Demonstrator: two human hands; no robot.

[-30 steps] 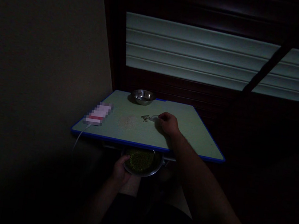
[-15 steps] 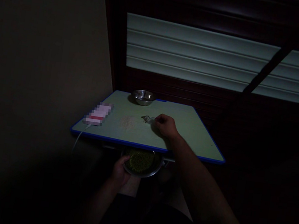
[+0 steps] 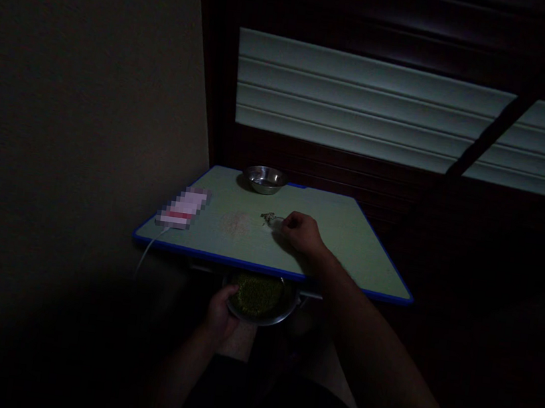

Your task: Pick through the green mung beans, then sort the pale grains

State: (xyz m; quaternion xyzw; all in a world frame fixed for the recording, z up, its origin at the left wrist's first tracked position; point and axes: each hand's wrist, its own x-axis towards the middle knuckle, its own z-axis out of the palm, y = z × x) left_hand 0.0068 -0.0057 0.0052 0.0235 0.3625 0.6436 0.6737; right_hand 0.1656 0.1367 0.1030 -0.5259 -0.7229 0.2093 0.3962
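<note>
My left hand (image 3: 222, 309) grips the left rim of a metal bowl (image 3: 273, 322), thumb on top, just below the table's front edge. Small green beans (image 3: 256, 295), probably mung beans, lie in this bowl. Over the table, my right hand (image 3: 301, 232) is closed on the handle of a small pale spoon (image 3: 276, 222). The spoon's tip touches a little heap of dark bits (image 3: 267, 217) on the tabletop. Left of that heap, pale grains (image 3: 234, 224) are spread thinly on the table. Dim light hides fine detail.
The light green table (image 3: 346, 254) has a blue edge. A second metal bowl (image 3: 265, 182) stands at its back. A blurred-out pinkish phone-like object (image 3: 184, 208) with a white cable (image 3: 146, 251) lies at the left. A wall rises on the left, dark slatted panels behind.
My right hand has moved slightly down and left with the spoon, by the dark bits. My left hand keeps its hold on the bowl. The whole view has shifted a little.
</note>
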